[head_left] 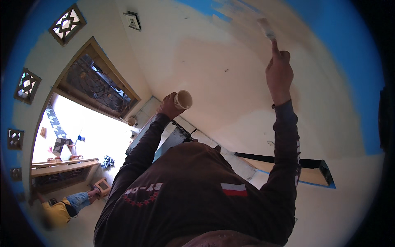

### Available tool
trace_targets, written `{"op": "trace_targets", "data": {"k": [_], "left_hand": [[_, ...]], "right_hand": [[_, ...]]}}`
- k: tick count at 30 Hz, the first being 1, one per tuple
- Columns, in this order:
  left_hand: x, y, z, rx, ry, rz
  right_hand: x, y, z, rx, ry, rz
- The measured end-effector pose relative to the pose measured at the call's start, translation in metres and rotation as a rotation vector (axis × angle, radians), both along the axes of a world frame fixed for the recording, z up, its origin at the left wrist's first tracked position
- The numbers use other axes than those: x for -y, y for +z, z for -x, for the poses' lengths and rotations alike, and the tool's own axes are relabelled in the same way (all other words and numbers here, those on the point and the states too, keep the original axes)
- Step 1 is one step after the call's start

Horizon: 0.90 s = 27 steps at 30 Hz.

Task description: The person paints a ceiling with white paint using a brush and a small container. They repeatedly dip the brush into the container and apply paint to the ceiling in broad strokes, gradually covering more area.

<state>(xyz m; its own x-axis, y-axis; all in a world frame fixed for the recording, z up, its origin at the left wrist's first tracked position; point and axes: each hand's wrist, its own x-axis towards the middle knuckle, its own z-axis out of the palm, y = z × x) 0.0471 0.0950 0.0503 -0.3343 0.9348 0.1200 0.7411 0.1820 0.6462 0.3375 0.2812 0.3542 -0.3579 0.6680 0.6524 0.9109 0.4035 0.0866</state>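
My left hand is wrapped round a small pale tub, held tilted with its mouth showing; the inside looks cream-coloured. Raised high on the right, my right hand grips a paintbrush, with the index finger stretched along it. The bristles are at the wall, where streaks of cream paint lie over blue near the top. Darker beige patches spread across the middle of the wall, below the brush. A blue band curves down the wall's right side.
At left, a bright doorway stands beside an open wooden-framed door or shutter with a metal grille. A person in a yellow top is near a wooden stool. A switch plate is on the wall; a dark-edged recess lies right of my body.
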Motion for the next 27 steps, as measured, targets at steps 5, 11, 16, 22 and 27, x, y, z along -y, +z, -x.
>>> {"op": "trace_targets", "data": {"k": [5, 11, 16, 22, 27], "left_hand": [[-0.001, 0.009, -0.001, -0.001, 0.022, 0.069], [-0.001, -0.002, 0.006, -0.026, 0.012, 0.018], [0.001, 0.014, 0.001, 0.019, 0.034, 0.062], [0.002, -0.003, 0.003, -0.013, -0.011, -0.022], [0.0, 0.002, -0.001, 0.023, 0.005, -0.007]], "right_hand": [[-0.033, -0.007, 0.034, 0.046, 0.276, -0.116], [-0.076, 0.001, 0.042, 0.078, 0.232, -0.209], [-0.072, 0.001, -0.01, 0.142, 0.122, -0.189], [-0.023, 0.005, -0.051, 0.171, -0.034, -0.119], [0.022, -0.019, -0.035, 0.012, 0.121, 0.012]]}}
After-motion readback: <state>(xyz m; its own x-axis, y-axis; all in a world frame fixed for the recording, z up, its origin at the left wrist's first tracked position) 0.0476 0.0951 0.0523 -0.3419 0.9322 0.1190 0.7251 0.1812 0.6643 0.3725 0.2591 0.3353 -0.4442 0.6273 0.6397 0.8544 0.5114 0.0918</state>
